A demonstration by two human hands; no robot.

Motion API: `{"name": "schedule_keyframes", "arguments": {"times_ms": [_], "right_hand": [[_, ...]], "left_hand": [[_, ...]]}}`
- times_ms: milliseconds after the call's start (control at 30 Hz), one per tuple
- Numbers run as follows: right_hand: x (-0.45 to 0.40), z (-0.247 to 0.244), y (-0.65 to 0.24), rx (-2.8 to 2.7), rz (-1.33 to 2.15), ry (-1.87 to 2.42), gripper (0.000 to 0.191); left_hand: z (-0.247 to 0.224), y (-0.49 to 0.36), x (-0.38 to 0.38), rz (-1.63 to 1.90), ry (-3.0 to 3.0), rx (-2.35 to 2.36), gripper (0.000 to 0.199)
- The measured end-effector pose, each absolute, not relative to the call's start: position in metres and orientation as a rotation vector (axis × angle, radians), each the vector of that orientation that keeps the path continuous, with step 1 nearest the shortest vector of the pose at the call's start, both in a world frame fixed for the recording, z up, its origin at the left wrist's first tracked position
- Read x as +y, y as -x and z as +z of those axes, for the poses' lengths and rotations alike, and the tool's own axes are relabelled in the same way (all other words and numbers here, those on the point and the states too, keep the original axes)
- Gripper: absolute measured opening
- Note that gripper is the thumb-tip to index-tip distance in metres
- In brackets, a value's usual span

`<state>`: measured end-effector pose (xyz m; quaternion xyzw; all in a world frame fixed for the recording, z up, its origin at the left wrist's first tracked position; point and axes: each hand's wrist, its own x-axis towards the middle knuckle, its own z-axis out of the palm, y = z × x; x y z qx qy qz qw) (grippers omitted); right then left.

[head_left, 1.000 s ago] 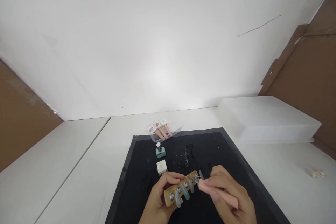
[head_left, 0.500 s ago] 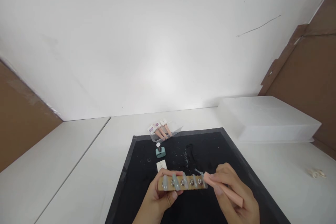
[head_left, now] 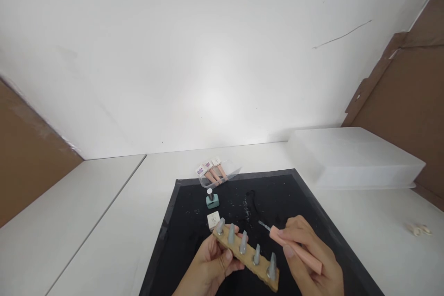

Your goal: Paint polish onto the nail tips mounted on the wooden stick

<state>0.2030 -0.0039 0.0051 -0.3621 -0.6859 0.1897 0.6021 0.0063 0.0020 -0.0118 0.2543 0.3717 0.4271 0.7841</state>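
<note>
My left hand (head_left: 215,261) is closed around the left part of a tan nail practice stand (head_left: 249,259), which slants down to the right. Several grey-blue false nails (head_left: 243,242) stick up from it on small round metal mounts. Between the fingers of my right hand (head_left: 307,252) is the peach handle of a nail polish brush (head_left: 295,249). Its thin tip points up and left, a little apart from the nails. Just beyond my left hand sits a white square bottle (head_left: 213,219) with small print, its lower part hidden. A teal block with a dark, white-topped stem (head_left: 212,200) stands behind it.
A black mat (head_left: 274,189) lies under my hands on the white table (head_left: 114,222). At its far edge, a clear tray (head_left: 231,169) holds several peach-handled pieces with white ends. A white translucent box (head_left: 357,157) sits at right, near small pale rings (head_left: 418,229).
My left hand has turned the nail stand: its right end has dropped, and the nails now point upward. The brush tip is now apart from the stand; my right hand has barely moved.
</note>
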Motion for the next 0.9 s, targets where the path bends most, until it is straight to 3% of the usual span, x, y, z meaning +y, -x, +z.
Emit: {"name": "schedule_keyframes", "arguments": {"times_ms": [533, 900], "right_hand": [[-0.005, 0.010, -0.203, -1.609, 0.537, 0.754, 0.014], [-0.003, 0.014, -0.194, -1.909, 0.626, 0.511, 0.009]], "left_hand": [[0.011, -0.013, 0.003, 0.798, -0.407, 0.888, 0.036], [0.014, -0.010, 0.002, 0.723, -0.401, 1.047, 0.034]]}}
